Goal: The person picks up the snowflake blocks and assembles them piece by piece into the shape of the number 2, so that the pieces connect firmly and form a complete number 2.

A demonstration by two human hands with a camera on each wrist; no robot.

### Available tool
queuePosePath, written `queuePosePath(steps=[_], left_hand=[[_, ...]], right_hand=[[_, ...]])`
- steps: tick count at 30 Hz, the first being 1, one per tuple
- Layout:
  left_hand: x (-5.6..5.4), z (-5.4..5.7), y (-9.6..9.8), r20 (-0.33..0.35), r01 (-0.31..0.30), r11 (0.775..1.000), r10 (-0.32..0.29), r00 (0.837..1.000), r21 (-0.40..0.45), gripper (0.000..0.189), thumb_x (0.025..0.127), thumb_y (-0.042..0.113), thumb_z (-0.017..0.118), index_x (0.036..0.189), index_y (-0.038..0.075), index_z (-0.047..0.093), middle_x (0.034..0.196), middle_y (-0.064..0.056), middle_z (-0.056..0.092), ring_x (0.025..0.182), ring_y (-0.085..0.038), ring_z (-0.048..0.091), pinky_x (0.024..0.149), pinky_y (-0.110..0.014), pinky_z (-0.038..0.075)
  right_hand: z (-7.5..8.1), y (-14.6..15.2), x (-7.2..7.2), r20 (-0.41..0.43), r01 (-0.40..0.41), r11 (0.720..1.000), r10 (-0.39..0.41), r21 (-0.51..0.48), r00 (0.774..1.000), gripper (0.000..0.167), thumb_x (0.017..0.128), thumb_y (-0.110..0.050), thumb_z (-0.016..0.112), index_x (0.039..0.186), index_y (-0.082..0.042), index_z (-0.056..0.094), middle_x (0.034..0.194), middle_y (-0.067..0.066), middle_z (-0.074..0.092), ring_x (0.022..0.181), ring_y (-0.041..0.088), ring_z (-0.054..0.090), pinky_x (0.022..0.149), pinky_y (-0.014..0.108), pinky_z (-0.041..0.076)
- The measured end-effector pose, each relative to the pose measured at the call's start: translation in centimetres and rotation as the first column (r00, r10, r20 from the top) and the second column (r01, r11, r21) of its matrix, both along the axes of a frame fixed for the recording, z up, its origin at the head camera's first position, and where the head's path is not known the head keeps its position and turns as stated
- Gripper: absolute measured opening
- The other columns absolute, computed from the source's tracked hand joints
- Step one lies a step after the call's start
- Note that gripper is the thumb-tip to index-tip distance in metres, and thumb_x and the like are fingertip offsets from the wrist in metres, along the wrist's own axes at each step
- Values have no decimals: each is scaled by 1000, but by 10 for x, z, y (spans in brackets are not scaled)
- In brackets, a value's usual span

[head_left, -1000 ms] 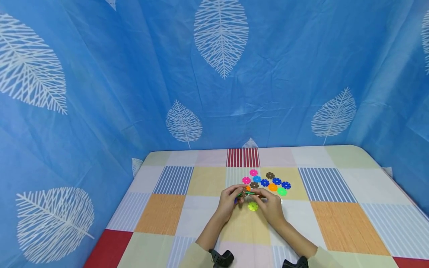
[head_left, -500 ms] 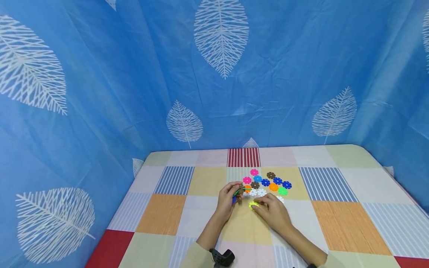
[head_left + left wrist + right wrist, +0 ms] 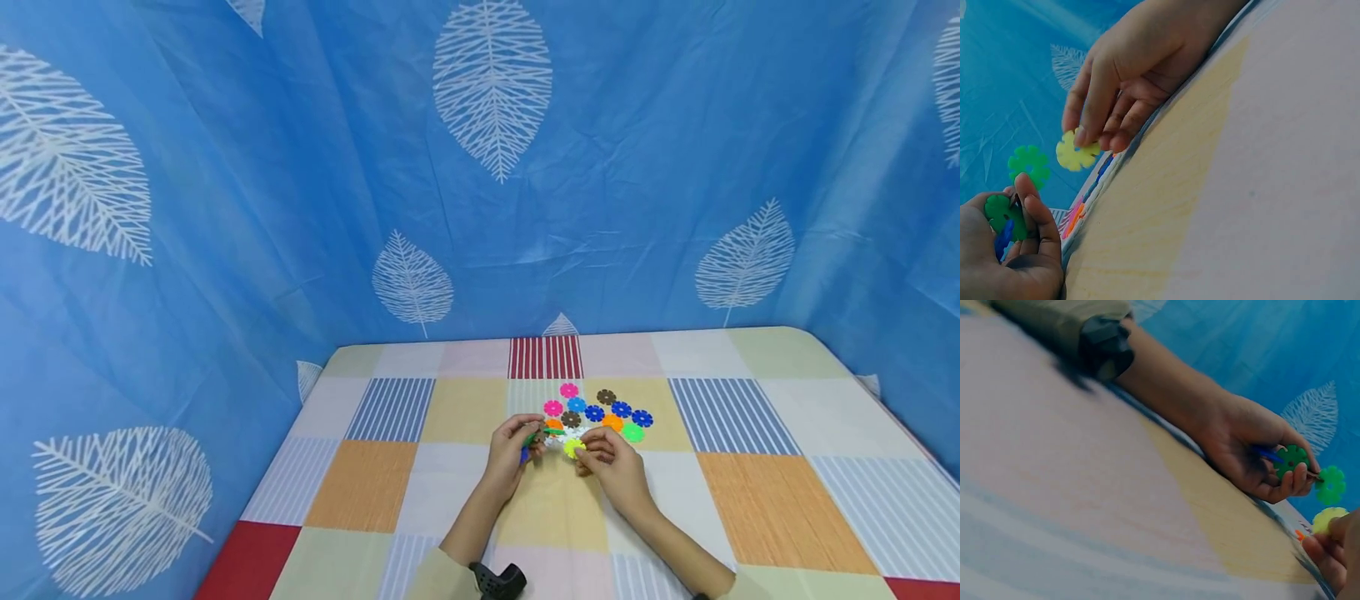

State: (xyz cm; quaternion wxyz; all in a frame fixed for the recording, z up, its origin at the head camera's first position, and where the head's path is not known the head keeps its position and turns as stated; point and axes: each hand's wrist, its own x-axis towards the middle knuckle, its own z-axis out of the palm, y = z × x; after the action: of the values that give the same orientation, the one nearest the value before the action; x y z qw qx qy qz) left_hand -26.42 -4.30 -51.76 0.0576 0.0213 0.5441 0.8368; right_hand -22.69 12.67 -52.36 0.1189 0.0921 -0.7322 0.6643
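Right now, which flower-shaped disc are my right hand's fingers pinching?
The yellow flower-shaped plastic disc, pinched in your right hand. It's the only yellow one; your left hand holds other colours, including a green flower-shaped plastic disc.

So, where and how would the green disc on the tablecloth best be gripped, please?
Probably pinch the green disc by its near-right rim, coming from that side: it lies flat, with an orange disc close on its left and a dark blue disc just beyond.
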Motion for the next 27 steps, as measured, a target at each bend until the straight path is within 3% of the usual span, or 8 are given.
queuePosePath(steps=[3, 7, 14, 27], left_hand=[[2, -1, 1, 7, 3, 1000, -3, 1000, -15, 21, 90, 7, 57, 104, -9, 61, 85, -6, 62, 56, -9, 56, 52, -18, 49], [0, -2, 2, -15, 8, 999, -9, 1000, -31, 22, 90, 8, 58, 103, -9, 61, 83, -7, 63, 55, -10, 56, 52, -19, 49], [-1, -2, 2, -66, 30, 998, -34, 997, -61, 24, 90, 8, 58, 105, -11, 60, 86, -8, 64, 56, -10, 58, 53, -19, 51], [0, -4, 1, -96, 35, 995, -44, 994, -98, 27, 90, 8, 59, 106, -13, 59, 87, -7, 65, 55, -9, 57, 52, -19, 49]], right_hand=[[1, 4, -1, 106, 3, 979, 19, -203, 994, 29, 82, 5, 65, 108, 11, 55, 79, 26, 61, 67, 28, 66, 63, 36, 56], [1, 6, -3, 133, -3, 957, 43, -288, 990, 36, 84, 2, 63, 116, 15, 53, 81, 30, 62, 69, 28, 67, 67, 37, 55], [4, 6, -4, 156, -22, 947, 75, -320, 985, 37, 85, 0, 63, 116, 15, 50, 81, 28, 63, 68, 25, 67, 66, 37, 56], [1, 4, -5, 134, -38, 950, 83, -310, 988, 24, 87, 6, 57, 106, 13, 45, 78, 26, 65, 66, 25, 67, 64, 38, 56]])
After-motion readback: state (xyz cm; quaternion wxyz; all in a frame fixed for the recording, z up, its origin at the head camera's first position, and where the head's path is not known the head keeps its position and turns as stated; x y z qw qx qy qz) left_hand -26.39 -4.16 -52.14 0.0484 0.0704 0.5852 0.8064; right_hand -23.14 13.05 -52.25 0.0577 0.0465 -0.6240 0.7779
